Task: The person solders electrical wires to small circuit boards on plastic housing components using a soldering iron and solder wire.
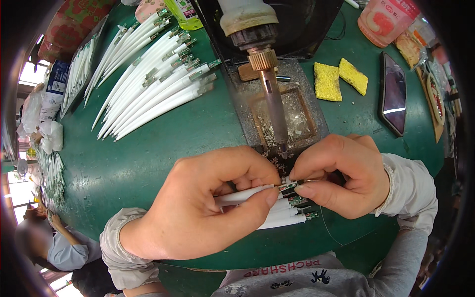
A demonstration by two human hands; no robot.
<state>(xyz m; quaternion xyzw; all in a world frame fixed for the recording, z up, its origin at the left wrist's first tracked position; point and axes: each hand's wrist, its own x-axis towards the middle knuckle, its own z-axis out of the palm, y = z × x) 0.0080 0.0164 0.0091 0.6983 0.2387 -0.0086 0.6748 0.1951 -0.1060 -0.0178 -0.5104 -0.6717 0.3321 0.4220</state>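
My left hand point(193, 208) is closed round a slim white pen-like tube point(237, 197), its end with a small green circuit board point(288, 187) pointing right. Beside that board, my right hand point(346, 173) pinches a thin silvery wire point(313, 180) between thumb and forefinger. A thin strand also hangs below this hand toward the table's front edge. Just above both hands, the tip of a soldering iron point(277, 111) points down from its mount. More white tubes with board ends point(284, 215) lie under my hands, partly hidden by the left one.
Rows of white tubes point(148, 91) cover the green table's point(99, 168) far left. Under the iron sits a grimy metal tray point(242, 99) with solder crumbs. Two yellow sponges point(327, 81), a phone point(394, 94) and a pink tub point(387, 22) stand right. Another person point(69, 250) sits at left.
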